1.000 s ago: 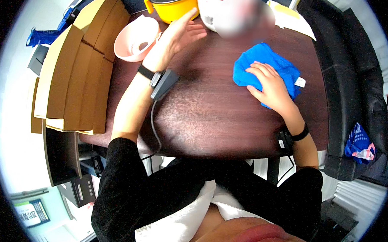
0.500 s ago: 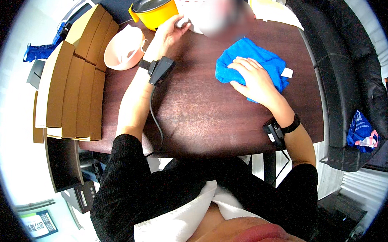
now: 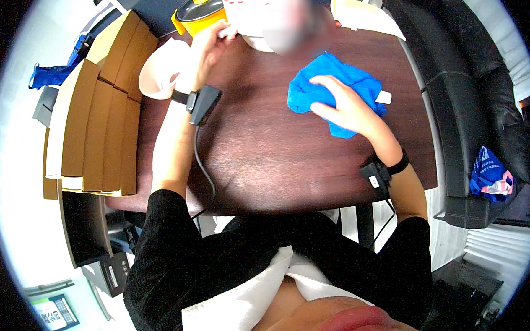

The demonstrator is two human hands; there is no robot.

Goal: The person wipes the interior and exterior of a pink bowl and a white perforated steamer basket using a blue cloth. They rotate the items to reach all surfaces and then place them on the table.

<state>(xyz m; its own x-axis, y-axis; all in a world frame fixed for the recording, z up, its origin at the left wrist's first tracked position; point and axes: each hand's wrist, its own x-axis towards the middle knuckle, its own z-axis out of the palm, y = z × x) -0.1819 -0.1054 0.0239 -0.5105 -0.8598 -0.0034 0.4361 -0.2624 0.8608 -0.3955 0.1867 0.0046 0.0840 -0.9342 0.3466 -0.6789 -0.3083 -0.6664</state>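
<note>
At the back of the table, my left hand (image 3: 212,43) is closed on a short white handle (image 3: 228,31) at the side of a white pot with red spots (image 3: 248,8). The pot's right part is blurred. My right hand (image 3: 347,107) is over a crumpled blue cloth (image 3: 319,70) right of centre, its thumb and forefinger apart. Whether its other fingers touch the cloth is hidden. A white tag (image 3: 384,97) sticks out from the cloth's right edge.
A yellow pot with a dark lid (image 3: 201,10) stands left of the spotted pot. Nearer is a pale pink bowl (image 3: 157,69), partly behind my left forearm. Stacked cardboard boxes (image 3: 98,134) line the left edge. A pale yellow cloth (image 3: 366,17) lies back right, beside a black sofa (image 3: 457,103).
My left hand has moved left with the handle, and the spotted pot has shifted left. My right hand, flat on the cloth before, has lifted and curved its fingers.
</note>
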